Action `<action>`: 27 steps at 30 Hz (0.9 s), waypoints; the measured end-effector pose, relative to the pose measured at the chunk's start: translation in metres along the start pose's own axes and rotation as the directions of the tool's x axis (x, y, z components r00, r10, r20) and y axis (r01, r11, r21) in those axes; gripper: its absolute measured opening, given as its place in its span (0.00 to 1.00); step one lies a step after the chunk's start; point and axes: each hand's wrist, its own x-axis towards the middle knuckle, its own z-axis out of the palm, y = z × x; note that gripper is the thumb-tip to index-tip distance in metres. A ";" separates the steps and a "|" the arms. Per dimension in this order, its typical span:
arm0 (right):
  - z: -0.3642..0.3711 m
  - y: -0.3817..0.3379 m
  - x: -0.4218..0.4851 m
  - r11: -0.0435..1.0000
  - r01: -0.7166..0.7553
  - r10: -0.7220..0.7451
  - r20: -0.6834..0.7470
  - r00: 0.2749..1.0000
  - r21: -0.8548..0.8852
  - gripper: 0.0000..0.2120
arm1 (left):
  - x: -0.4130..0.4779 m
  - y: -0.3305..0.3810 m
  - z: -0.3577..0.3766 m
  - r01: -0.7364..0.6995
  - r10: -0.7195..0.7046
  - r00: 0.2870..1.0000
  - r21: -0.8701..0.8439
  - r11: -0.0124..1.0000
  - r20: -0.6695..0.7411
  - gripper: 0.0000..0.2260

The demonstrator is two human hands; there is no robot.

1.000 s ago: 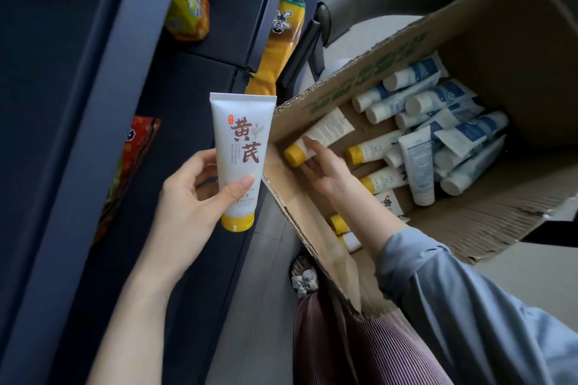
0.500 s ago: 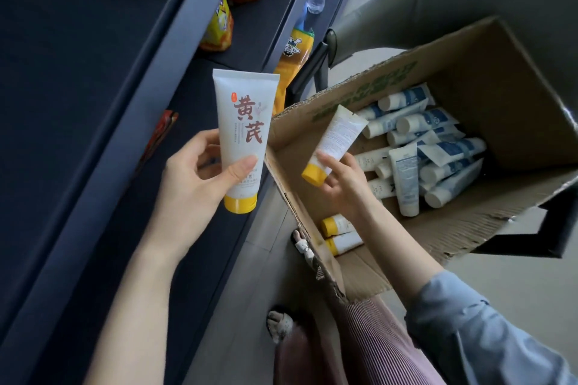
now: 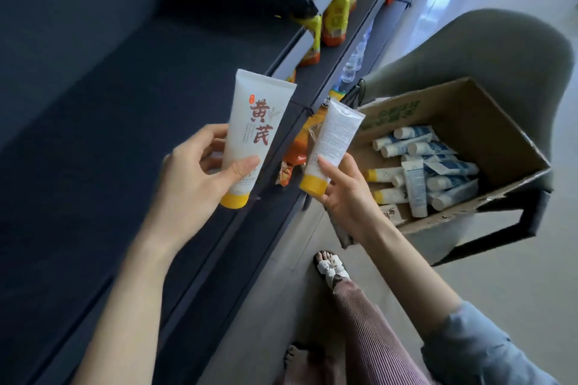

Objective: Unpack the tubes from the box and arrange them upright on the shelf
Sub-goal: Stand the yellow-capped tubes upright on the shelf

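Dark shelf at nine o'clock; my left hand and right hand fingers each pinch a light, squashy white yellow-capped plastic tube near its stiffer cap.

You are standing in a shop: dark tiered shelves are carrying snack packets, a stock box beside them.

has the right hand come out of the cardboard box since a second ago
Yes. The right hand has left the cardboard box, carrying a yellow-capped tube toward the shelf.
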 end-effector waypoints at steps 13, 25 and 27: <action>0.162 -0.032 -0.113 0.996 -0.015 -0.020 0.392 0.920 0.087 0.23 | -0.160 0.131 -0.142 -0.199 0.204 0.910 0.050 0.979 -0.361 0.13; 0.283 -0.083 -0.152 0.992 0.043 0.054 0.710 0.702 -0.118 0.18 | -0.236 0.205 -0.214 -0.299 0.317 0.732 0.134 0.945 -0.603 0.14; 0.300 -0.089 -0.147 0.988 -0.002 0.114 0.734 0.670 -0.152 0.17 | -0.242 0.208 -0.222 -0.292 0.316 0.694 0.149 0.945 -0.647 0.14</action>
